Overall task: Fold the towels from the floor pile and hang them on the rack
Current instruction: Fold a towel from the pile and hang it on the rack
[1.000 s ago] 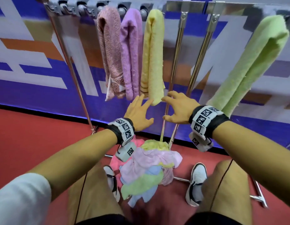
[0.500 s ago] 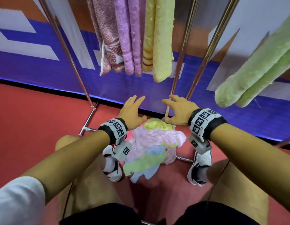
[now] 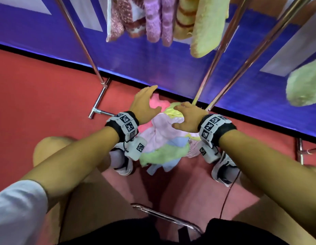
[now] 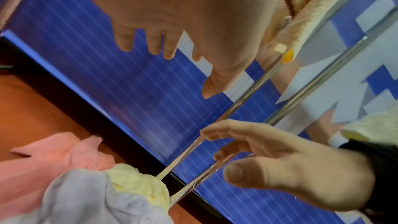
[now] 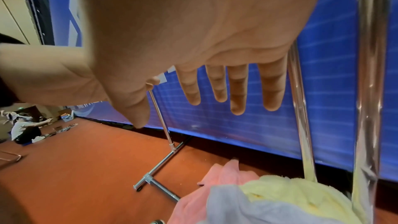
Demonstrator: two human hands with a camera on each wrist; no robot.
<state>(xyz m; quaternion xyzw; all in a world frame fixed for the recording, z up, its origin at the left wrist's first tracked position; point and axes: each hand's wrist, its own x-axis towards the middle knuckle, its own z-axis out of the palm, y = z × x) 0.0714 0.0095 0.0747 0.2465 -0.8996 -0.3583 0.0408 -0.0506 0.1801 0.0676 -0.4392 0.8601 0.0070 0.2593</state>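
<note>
While four folded towels hang on the rack [image 3: 222, 39] at twelve o'clock, both hands have dropped from rack height to just above the floor pile [image 3: 164, 138]. Left hand [image 3: 143, 105] and right hand [image 3: 189, 117] are spread, empty, over its pink and yellow towels, so the next pickup appears imminent.

White sleeve [image 3: 17, 207], black marker-tagged wristbands [image 3: 124, 125]
</note>
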